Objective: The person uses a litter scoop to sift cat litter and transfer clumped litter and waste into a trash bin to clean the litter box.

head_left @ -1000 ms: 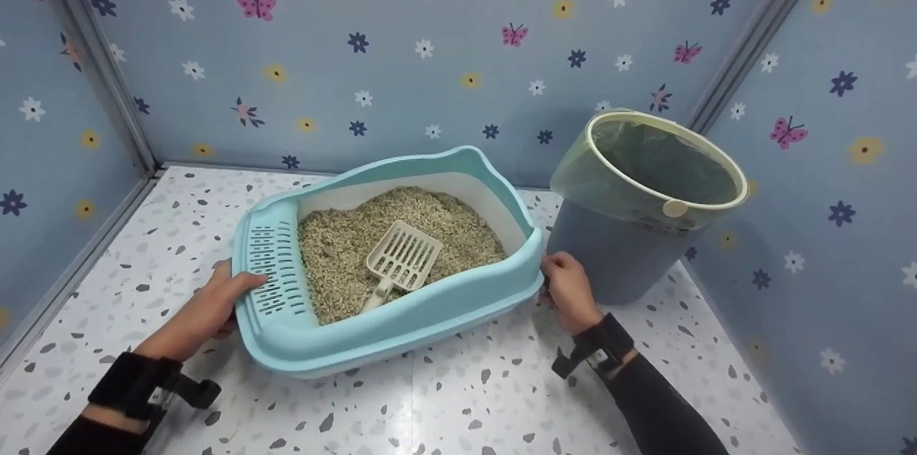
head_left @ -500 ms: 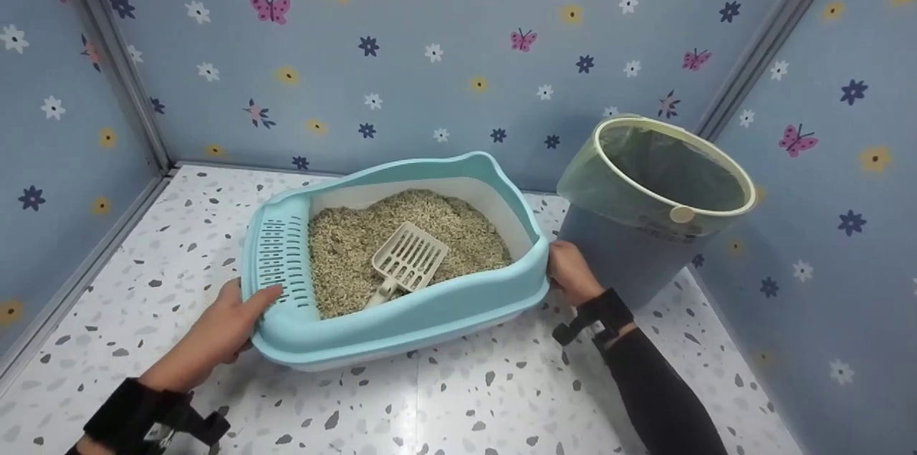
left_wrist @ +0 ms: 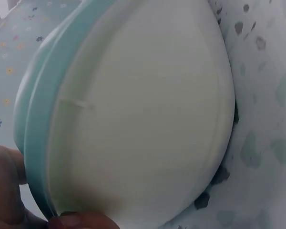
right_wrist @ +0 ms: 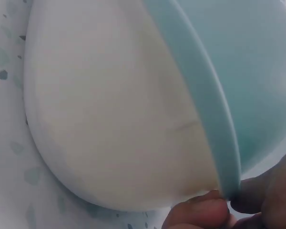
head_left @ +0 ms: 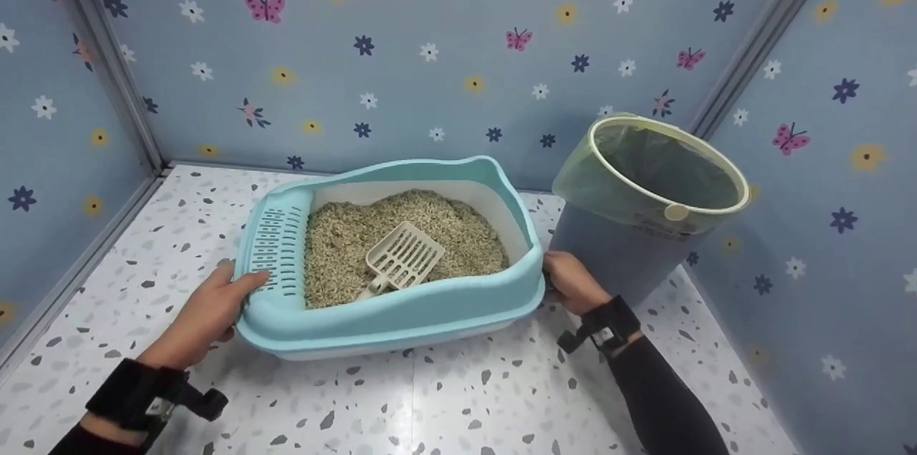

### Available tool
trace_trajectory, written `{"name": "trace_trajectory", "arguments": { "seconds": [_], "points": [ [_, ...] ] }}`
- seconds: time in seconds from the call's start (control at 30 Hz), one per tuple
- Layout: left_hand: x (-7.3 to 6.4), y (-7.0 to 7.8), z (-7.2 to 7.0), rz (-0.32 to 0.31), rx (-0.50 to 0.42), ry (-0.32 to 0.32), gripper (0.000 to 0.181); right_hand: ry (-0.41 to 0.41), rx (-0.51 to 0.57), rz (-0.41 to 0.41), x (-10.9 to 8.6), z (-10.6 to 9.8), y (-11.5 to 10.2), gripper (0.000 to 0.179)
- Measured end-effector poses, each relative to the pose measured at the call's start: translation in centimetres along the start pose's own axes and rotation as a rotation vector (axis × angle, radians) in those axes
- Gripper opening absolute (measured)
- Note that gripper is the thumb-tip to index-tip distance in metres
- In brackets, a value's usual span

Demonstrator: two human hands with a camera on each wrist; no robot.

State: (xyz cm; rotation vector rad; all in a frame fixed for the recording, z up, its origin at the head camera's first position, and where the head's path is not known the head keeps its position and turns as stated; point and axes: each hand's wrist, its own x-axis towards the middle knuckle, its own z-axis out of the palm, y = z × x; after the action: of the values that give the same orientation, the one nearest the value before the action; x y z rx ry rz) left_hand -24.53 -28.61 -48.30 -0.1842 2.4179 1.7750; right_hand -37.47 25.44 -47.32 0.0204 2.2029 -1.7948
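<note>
A turquoise and white cat litter box point(head_left: 401, 326) stands on the speckled table, in the middle of the head view. Brown granular litter point(head_left: 466, 226) fills its basin. On the litter lies a beige slotted litter scoop point(head_left: 405, 256), its handle toward the front left. My left hand point(head_left: 211, 308) grips the left end, thumb over the perforated step and fingers under the rim. At the opposite end my right hand point(head_left: 573, 283) pinches the rim. Both wrist views show the white lower wall point(left_wrist: 148, 95) close up, with fingers point(right_wrist: 198, 212) curled under the turquoise rim in the right one.
Close behind my right hand stands a blue-grey trash bin point(head_left: 609, 247) with a cream ring point(head_left: 741, 190) and a thin greenish liner. Flower-patterned panels point(head_left: 430, 18) enclose the back and both sides. Speckled tabletop point(head_left: 372, 405) lies in front of the box.
The litter box has turned slightly, its left front corner swinging back so its front lies straighter along the back panel. Both hands keep their grip. The scoop stays on the litter.
</note>
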Motion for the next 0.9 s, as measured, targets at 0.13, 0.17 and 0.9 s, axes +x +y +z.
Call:
{"name": "trace_trajectory", "arguments": {
  "seconds": [0.13, 0.17, 0.9],
  "points": [
    [1.5, -0.3, -1.5, 0.032, -0.017, -0.039, 0.074, -0.034, -0.007, -0.006, -1.4, 0.5, 0.5, 0.03],
    [1.8, -0.4, -1.8, 0.033, -0.024, -0.051, 0.073, -0.036, -0.016, -0.008, -1.7, 0.7, 0.5, 0.031],
    [-1.0, 1.1, -0.9, -0.108, 0.112, -0.015, 0.059, 0.084, -0.051, -0.045, 2.0, 0.7, 0.0, 0.042]
  ]
}}
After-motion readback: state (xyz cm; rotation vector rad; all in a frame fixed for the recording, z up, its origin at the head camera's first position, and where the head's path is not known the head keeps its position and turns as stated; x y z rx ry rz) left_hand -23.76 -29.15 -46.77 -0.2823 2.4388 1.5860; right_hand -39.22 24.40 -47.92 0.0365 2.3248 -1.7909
